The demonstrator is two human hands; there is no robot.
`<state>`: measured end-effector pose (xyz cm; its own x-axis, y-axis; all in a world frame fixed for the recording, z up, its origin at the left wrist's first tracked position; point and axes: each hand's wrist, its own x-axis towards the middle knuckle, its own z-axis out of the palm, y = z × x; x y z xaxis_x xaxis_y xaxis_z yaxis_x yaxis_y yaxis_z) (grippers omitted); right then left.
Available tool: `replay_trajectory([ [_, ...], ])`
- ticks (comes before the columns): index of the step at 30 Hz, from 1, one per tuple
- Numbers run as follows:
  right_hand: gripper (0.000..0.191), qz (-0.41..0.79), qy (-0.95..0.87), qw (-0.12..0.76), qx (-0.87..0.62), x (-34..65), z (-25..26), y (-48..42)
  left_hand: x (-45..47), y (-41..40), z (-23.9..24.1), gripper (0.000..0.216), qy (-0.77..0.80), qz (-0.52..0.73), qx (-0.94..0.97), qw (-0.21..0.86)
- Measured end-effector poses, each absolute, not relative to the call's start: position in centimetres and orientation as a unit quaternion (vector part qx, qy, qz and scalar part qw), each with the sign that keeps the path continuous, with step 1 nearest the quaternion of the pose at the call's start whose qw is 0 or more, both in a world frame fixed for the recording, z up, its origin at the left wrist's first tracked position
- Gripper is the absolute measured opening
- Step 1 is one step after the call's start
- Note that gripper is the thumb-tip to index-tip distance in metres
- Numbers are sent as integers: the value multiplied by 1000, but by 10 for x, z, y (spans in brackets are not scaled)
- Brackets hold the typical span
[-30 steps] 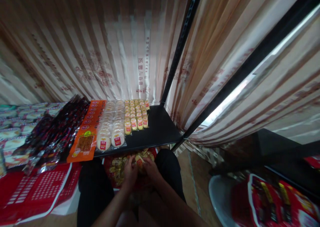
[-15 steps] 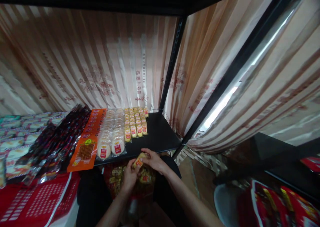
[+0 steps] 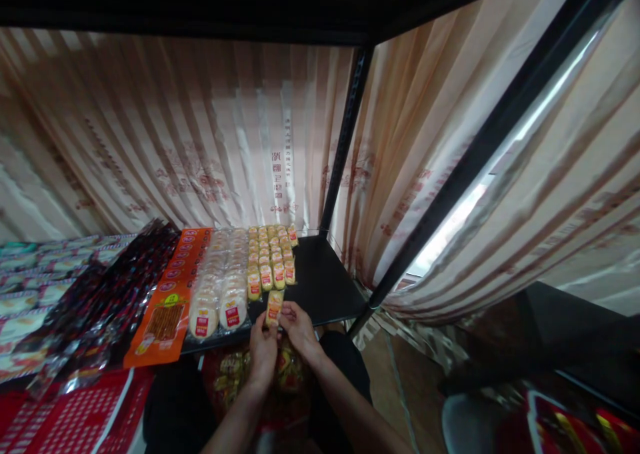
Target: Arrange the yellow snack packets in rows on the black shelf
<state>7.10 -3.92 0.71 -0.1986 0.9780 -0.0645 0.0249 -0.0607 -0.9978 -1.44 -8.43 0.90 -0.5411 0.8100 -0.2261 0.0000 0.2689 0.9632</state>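
Between both hands, just off the front edge of the black shelf, is a small yellow snack packet with a red-orange label, held upright. My left hand pinches its lower left side. The fingers of my right hand close on its lower right. Right behind it, several rows of matching yellow packets lie overlapped on the shelf. Left of those are two rows of round white crackers in clear wrap. Below my hands, a bag of more yellow packets sits between my knees.
Orange packs, dark shiny packs and white packs line the shelf leftward. A red basket stands at lower left. A black post rises at the shelf's right corner; a curtain hangs behind.
My hands have brought the yellow packet up toward the shelf, turning it from tilted to upright with its label facing me. The view has shifted slightly.
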Motion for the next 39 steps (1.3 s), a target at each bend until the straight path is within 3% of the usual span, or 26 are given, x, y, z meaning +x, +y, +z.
replay_trajectory([
  [3,19,480,-578,436,-495,66,6,-21,-19,-75,7,33,738,496,383,249],
  [6,19,421,-614,431,-510,59,5,-6,-21,-67,3,41,723,490,442,206],
  [21,30,277,-665,412,-558,38,-7,5,-27,-52,-4,53,733,429,490,195],
  [28,12,318,-638,437,-549,33,-11,3,-29,-51,-7,55,729,425,505,183],
  [39,11,328,-629,447,-546,36,-4,-3,-27,-54,-2,56,718,453,487,207],
])
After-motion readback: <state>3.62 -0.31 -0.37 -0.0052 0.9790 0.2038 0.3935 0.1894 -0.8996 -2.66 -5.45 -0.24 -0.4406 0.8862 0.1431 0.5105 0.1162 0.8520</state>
